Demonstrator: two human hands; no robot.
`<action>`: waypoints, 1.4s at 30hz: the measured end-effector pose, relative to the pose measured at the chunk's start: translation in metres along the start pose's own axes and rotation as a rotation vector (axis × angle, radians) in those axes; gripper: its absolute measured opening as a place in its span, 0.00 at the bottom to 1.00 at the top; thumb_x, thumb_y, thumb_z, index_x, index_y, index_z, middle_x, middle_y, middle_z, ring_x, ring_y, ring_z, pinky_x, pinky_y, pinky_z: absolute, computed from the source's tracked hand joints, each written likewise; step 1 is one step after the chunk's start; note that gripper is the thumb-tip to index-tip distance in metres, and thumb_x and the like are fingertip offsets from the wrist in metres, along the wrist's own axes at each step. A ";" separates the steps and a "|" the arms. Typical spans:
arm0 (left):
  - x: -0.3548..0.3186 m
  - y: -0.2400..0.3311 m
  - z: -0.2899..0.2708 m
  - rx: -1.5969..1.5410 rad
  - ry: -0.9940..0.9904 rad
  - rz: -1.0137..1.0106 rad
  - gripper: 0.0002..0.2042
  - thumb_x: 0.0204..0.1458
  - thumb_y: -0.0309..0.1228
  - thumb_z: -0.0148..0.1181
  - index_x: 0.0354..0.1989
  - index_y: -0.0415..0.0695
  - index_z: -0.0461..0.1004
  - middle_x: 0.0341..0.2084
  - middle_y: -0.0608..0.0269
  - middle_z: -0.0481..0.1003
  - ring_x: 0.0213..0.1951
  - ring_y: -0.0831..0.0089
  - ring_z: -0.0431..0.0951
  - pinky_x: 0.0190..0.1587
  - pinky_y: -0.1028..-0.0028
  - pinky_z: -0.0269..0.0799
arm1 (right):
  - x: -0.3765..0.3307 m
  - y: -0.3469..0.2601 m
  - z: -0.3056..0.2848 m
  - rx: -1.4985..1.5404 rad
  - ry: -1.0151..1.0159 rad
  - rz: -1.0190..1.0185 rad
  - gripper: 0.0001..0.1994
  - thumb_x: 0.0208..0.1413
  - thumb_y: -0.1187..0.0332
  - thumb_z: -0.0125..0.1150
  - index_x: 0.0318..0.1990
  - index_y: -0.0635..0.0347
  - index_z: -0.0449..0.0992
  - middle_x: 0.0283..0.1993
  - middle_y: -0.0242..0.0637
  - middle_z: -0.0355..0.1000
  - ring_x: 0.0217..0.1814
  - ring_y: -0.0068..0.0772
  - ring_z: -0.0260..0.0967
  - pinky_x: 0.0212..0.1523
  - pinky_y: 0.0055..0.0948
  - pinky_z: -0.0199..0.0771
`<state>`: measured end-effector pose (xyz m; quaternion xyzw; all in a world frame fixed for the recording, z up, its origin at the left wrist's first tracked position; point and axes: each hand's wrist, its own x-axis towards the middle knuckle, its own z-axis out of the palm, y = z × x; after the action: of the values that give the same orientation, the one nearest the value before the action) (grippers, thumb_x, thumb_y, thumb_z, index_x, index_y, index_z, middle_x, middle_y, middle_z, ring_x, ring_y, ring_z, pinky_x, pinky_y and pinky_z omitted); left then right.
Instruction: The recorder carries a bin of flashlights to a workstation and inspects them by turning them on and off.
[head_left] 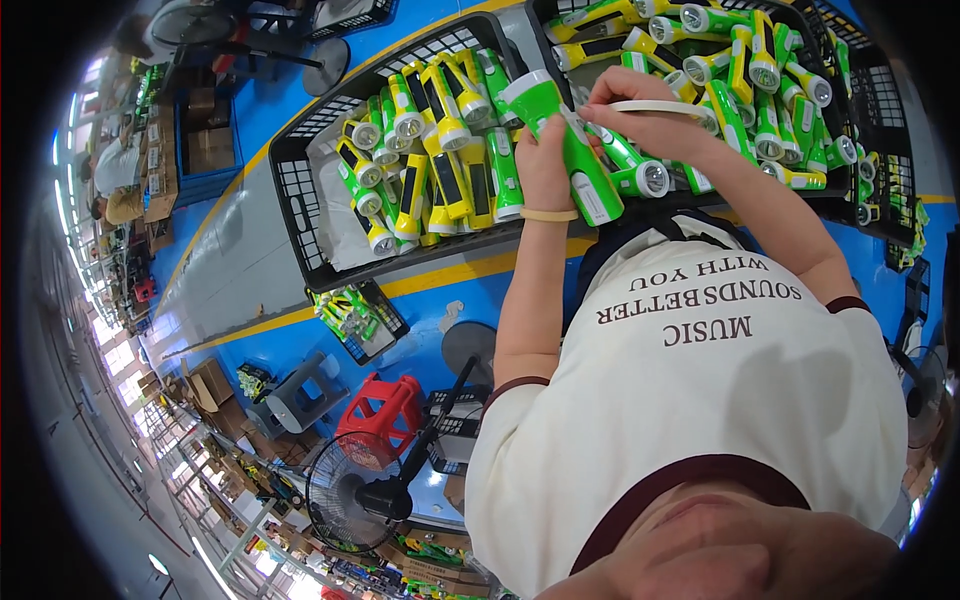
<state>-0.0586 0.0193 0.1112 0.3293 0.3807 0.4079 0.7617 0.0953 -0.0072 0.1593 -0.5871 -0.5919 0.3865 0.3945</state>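
Left hand [543,165]: wrapping around the middle of a green flashlight [583,165], with a tan band [548,214] circling the wrist.
Right hand [637,118]: bending its fingers at the flashlight's right side, seeming to touch its edge; whether it is pinching anything, I cannot tell. A pale curved band [655,106] is crossing it.
Held flashlight: slanting between the two crates, its wide head pointing far left and its tail pointing near right.
Left crate [297,200]: holding piled yellow and green flashlights, many yellow ones showing dark panels.
Right crate [880,115]: holding a jumbled heap of mostly green flashlights, with yellow ones lying among them.
Blue floor [268,75]: carrying a small crate [398,322] of flashlights just on the near side of the left crate.
Nearer, at left: a red stool [378,412] is standing beside a black fan [352,492].
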 end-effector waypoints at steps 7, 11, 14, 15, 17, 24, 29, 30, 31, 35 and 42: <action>0.055 -0.006 -0.119 0.742 0.424 0.182 0.20 0.47 0.41 0.56 0.41 0.37 0.64 0.26 0.49 0.71 0.27 0.57 0.73 0.32 0.63 0.71 | -0.002 0.051 -0.031 -0.019 0.221 0.114 0.11 0.50 0.62 0.58 0.26 0.61 0.70 0.23 0.26 0.64 0.26 0.14 0.57 0.26 0.18 0.57; 0.046 -0.014 -0.114 1.928 0.393 0.714 0.17 0.37 0.37 0.63 0.30 0.38 0.69 0.30 0.48 0.71 0.40 0.53 0.69 0.39 0.59 0.66 | -0.025 0.074 -0.065 0.005 0.261 0.211 0.10 0.52 0.63 0.57 0.30 0.60 0.70 0.25 0.22 0.63 0.29 0.12 0.57 0.30 0.15 0.57; 0.017 -0.017 -0.024 1.542 -0.305 0.746 0.12 0.29 0.28 0.59 0.26 0.42 0.69 0.25 0.52 0.68 0.35 0.54 0.69 0.37 0.59 0.64 | -0.047 0.099 -0.078 0.209 0.276 0.264 0.10 0.52 0.63 0.57 0.30 0.60 0.70 0.27 0.24 0.66 0.30 0.12 0.59 0.32 0.16 0.58; 0.011 -0.032 -0.009 1.644 -0.533 0.640 0.11 0.29 0.27 0.58 0.27 0.44 0.70 0.26 0.56 0.70 0.36 0.57 0.69 0.40 0.61 0.63 | -0.052 0.096 -0.080 0.215 0.269 0.261 0.10 0.52 0.63 0.57 0.30 0.60 0.70 0.27 0.24 0.66 0.30 0.12 0.59 0.32 0.16 0.58; 0.012 -0.080 -0.009 1.798 -0.697 0.767 0.13 0.32 0.29 0.58 0.30 0.44 0.70 0.29 0.58 0.71 0.39 0.60 0.70 0.44 0.63 0.61 | -0.062 0.087 -0.083 0.293 0.300 0.292 0.10 0.52 0.62 0.58 0.31 0.59 0.70 0.26 0.24 0.67 0.30 0.13 0.60 0.31 0.16 0.58; 0.027 -0.076 0.023 0.955 -0.589 0.255 0.14 0.36 0.30 0.62 0.33 0.41 0.69 0.31 0.57 0.74 0.33 0.67 0.75 0.39 0.68 0.69 | -0.086 0.063 -0.119 0.561 0.213 0.322 0.10 0.53 0.63 0.56 0.31 0.60 0.69 0.26 0.25 0.66 0.28 0.14 0.59 0.31 0.15 0.60; 0.014 -0.059 0.065 0.162 -0.386 -0.010 0.25 0.53 0.44 0.51 0.53 0.45 0.51 0.30 0.61 0.70 0.31 0.71 0.73 0.29 0.72 0.72 | -0.088 0.044 -0.112 0.732 0.073 0.320 0.06 0.54 0.67 0.53 0.32 0.58 0.68 0.29 0.29 0.68 0.33 0.20 0.67 0.30 0.15 0.63; 0.009 -0.057 0.076 0.083 -0.345 -0.051 0.27 0.52 0.51 0.46 0.53 0.46 0.51 0.33 0.60 0.69 0.32 0.71 0.73 0.30 0.73 0.72 | -0.086 0.038 -0.109 0.706 0.035 0.337 0.06 0.53 0.67 0.54 0.32 0.58 0.68 0.28 0.29 0.68 0.32 0.20 0.66 0.32 0.17 0.64; 0.003 -0.052 0.089 0.004 -0.299 -0.091 0.29 0.51 0.57 0.40 0.53 0.47 0.52 0.37 0.60 0.68 0.33 0.72 0.73 0.31 0.73 0.72 | -0.084 0.034 -0.107 0.705 0.034 0.340 0.06 0.53 0.67 0.54 0.32 0.58 0.68 0.28 0.29 0.68 0.32 0.20 0.66 0.32 0.17 0.64; -0.012 -0.043 0.126 0.017 -0.265 0.076 0.33 0.49 0.62 0.33 0.54 0.49 0.49 0.42 0.61 0.66 0.35 0.72 0.72 0.34 0.74 0.72 | -0.077 0.026 -0.107 0.644 -0.094 0.333 0.08 0.52 0.65 0.57 0.30 0.59 0.68 0.26 0.28 0.67 0.29 0.18 0.64 0.31 0.17 0.63; -0.019 -0.036 0.106 0.261 -0.391 0.225 0.24 0.56 0.49 0.40 0.52 0.44 0.53 0.37 0.59 0.68 0.32 0.74 0.73 0.34 0.76 0.71 | -0.069 0.022 -0.094 0.593 -0.119 0.278 0.10 0.49 0.65 0.60 0.27 0.59 0.67 0.24 0.27 0.65 0.27 0.16 0.62 0.29 0.17 0.62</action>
<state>0.0373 -0.0337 0.1400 0.5377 0.2366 0.3663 0.7216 0.1904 -0.0767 0.1743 -0.4982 -0.3898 0.6256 0.4566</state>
